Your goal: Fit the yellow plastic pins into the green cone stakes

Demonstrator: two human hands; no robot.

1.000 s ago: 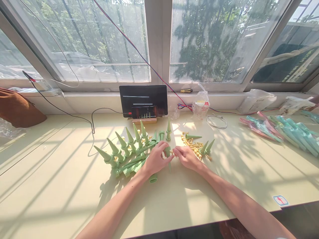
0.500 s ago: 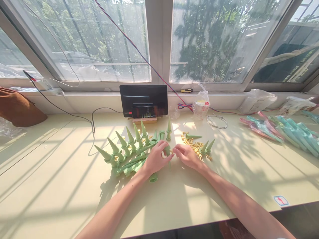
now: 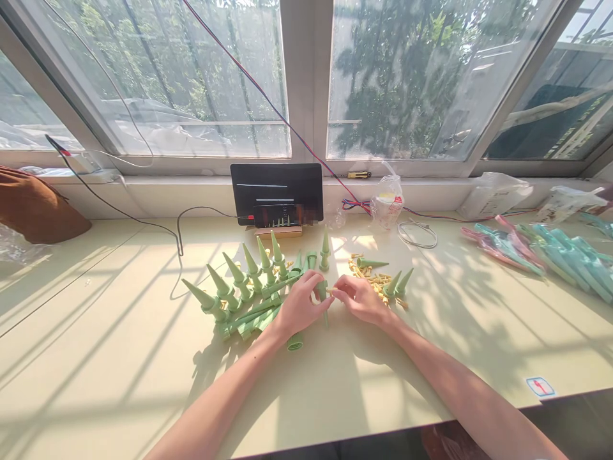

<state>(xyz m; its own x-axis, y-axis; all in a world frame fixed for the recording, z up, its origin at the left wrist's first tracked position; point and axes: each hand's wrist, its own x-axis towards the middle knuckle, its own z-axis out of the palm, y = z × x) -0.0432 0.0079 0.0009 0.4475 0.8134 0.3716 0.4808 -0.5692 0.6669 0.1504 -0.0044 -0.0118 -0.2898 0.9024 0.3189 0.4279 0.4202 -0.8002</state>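
Head view: a pale table (image 3: 306, 409) is standing under sunlit windows. At its back, a black tablet (image 3: 276, 180) is leaning upright with a phone (image 3: 269, 216) in front, and a plastic-wrapped cup (image 3: 385, 207) is sitting to the right, near a coiled white cable (image 3: 417, 234). Pink and turquoise pieces (image 3: 507, 246) are lying at the far right. Nearer the middle, a row of upright green cones (image 3: 238, 275) is standing left of the hands, with green tubes (image 3: 253, 319) lying in front. Beyond the right hand, a heap of yellow pegs (image 3: 379, 281) is lying beside two more green cones (image 3: 403, 283).

The left hand (image 3: 302, 306) is clamping its thumb and fingers around a green piece (image 3: 322, 289), partly hiding it; the piece's narrow tip is pointing down towards the person. The right hand (image 3: 358, 299) is pinching a small yellow peg (image 3: 330, 291) between closed fingertips, at the green piece's right side.

Both forearms are slanting inwards from the lower edge, and the hands are facing each other just above the table, nearly meeting.
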